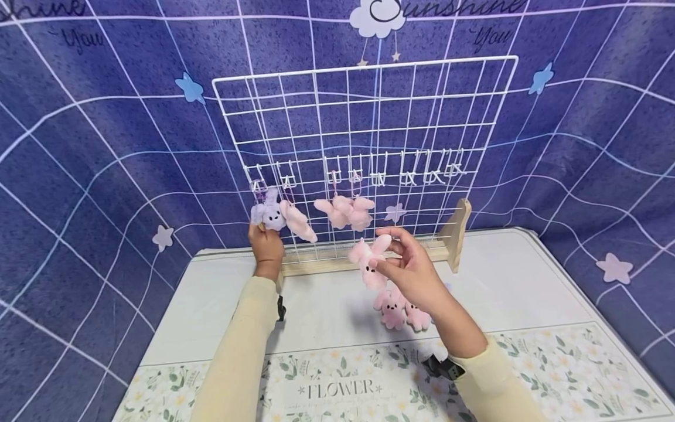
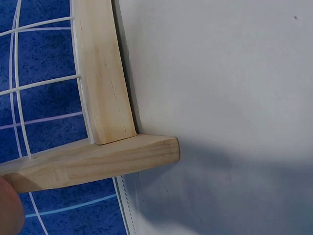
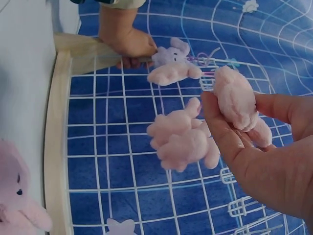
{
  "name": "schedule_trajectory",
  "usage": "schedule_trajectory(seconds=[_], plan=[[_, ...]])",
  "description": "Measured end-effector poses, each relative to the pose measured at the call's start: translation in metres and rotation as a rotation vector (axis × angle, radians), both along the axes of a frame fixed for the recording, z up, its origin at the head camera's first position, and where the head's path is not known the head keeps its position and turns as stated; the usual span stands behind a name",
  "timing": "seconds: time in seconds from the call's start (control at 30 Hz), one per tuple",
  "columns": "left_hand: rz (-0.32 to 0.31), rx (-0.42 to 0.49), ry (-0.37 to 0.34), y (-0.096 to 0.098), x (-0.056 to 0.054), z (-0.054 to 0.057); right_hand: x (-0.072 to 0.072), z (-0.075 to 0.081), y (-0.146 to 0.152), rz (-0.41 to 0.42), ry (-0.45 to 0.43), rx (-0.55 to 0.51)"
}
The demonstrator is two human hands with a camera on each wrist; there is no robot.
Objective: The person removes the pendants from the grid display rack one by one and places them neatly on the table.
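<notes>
My right hand (image 1: 416, 272) pinches a pink plush bunny keychain (image 1: 372, 278) between thumb and fingers, in front of the white wire rack (image 1: 369, 68). At the rack's left end my left hand (image 1: 267, 251) grips the wooden side support, seen as a pale wooden piece (image 2: 107, 159) in the left wrist view. Just above that hand hangs a purple plush bunny (image 1: 274, 217). Beside it a pink plush (image 1: 298, 223) hangs turned sideways. Two more pink plushes (image 1: 338, 212) overlap near the middle. In the right wrist view, the held bunny (image 3: 235, 98) shows its back.
Several white hooks (image 1: 408, 177) line the rack's right half. On the white table (image 1: 327, 316) lie pink plush bunnies (image 1: 393, 310) below my right wrist. A floral mat (image 1: 337, 375) covers the front edge, and a blue patterned cloth (image 1: 132, 129) surrounds the table.
</notes>
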State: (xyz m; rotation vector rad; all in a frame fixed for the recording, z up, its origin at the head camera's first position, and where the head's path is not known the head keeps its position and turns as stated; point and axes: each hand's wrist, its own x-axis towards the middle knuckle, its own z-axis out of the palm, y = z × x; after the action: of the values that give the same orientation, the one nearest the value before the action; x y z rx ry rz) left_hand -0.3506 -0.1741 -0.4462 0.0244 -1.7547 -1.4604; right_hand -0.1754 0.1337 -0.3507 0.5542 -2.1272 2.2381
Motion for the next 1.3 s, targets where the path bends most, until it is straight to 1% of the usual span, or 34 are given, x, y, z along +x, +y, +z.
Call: schedule_trajectory(seconds=[0.07, 0.17, 0.2, 0.23, 0.4, 0.43, 0.6, 0.87, 1.0, 1.17, 1.3], plan=[[-0.008, 0.019, 0.013, 0.0, -0.001, -0.001, -0.001, -0.002, 0.0, 0.008, 0.0, -0.001], [-0.001, 0.041, 0.03, 0.001, -0.003, -0.001, -0.002, -0.005, 0.0, 0.013, -0.003, -0.002], [0.002, 0.039, 0.035, 0.004, 0.001, 0.003, -0.003, -0.005, 0.0, 0.012, -0.004, -0.002], [0.004, 0.038, 0.038, 0.004, 0.001, 0.003, -0.003, -0.006, 0.0, 0.009, -0.007, -0.003], [-0.001, -0.002, 0.016, 0.004, 0.003, 0.003, -0.006, -0.011, 0.0, 0.001, -0.023, -0.02], [0.0, -0.007, 0.01, 0.001, -0.001, -0.002, -0.007, -0.012, 0.001, 0.001, -0.025, -0.021], [0.013, -0.029, -0.008, -0.001, -0.002, -0.003, -0.011, -0.016, 0.003, -0.001, -0.04, -0.003], [0.011, -0.03, -0.002, -0.001, -0.002, -0.003, -0.018, -0.025, 0.005, -0.029, -0.077, 0.086], [0.008, -0.03, -0.003, -0.001, -0.002, -0.003, -0.026, -0.032, 0.005, -0.015, -0.106, 0.132], [-0.006, -0.03, 0.005, -0.001, -0.001, -0.003, -0.034, -0.043, 0.006, 0.004, -0.116, 0.218], [-0.014, -0.021, 0.027, -0.001, -0.002, -0.002, -0.039, -0.05, 0.007, 0.026, -0.121, 0.237]])
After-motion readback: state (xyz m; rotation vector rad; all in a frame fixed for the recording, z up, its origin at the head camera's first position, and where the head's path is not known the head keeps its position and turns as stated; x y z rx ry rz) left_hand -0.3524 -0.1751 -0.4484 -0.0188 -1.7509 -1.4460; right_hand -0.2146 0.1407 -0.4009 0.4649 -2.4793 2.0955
